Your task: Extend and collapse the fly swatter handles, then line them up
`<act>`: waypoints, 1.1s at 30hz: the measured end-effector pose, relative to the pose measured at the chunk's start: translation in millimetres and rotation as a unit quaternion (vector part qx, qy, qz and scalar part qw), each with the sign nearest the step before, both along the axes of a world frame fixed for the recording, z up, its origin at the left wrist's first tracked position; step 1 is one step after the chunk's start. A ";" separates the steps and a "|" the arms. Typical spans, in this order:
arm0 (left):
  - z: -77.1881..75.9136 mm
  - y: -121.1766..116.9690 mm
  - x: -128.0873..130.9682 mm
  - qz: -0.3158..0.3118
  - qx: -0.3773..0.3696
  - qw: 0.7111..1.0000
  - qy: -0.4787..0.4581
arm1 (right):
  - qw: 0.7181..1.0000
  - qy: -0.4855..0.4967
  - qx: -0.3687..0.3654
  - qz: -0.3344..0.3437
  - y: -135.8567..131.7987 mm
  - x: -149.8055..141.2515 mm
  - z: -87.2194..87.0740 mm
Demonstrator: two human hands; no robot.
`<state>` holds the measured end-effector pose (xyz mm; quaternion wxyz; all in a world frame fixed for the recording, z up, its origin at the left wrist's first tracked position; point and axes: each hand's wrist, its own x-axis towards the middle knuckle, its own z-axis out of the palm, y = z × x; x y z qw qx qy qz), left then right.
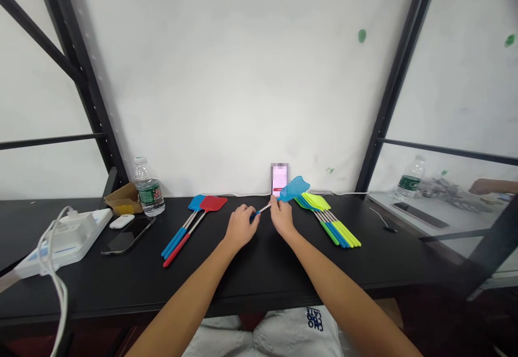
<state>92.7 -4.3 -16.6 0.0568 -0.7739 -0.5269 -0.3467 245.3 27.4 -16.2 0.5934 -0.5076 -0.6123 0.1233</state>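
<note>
My left hand (240, 226) is closed around the blue handle of a fly swatter with a metal shaft. Close to its blue mesh head (295, 187), my right hand (282, 217) pinches the same swatter, which slants up to the right above the table. On the left lie a red fly swatter (213, 203) and blue fly swatters (178, 240), side by side with handles toward me. To the right is a fanned pile of fly swatters (329, 222) with green, blue and yellow handles; their heads overlap, and the held head partly covers the view of them.
A phone (278, 176) with a lit screen leans on the wall behind my hands. At left stand a water bottle (149, 187), a cardboard box (124, 199), a white case (122, 221), a dark phone (128, 235) and a power strip (67, 241) on the black table (259, 276). Black metal posts flank it.
</note>
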 end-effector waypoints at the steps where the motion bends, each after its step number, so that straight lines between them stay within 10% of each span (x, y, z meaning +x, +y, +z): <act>1: -0.1 -0.7 0.3 -0.012 -0.002 1.000 -0.004 | 1.000 -0.008 -0.003 0.010 -0.4 -0.1 0.2; 8: -2.0 -2.2 3.5 -0.092 -0.020 0.995 -0.038 | 0.998 -0.040 0.001 0.056 -0.9 -4.5 -4.0; 33: 0.5 -6.4 3.3 -0.076 -0.064 0.995 -0.012 | 0.997 -0.012 -0.024 0.076 -1.9 -6.6 -8.3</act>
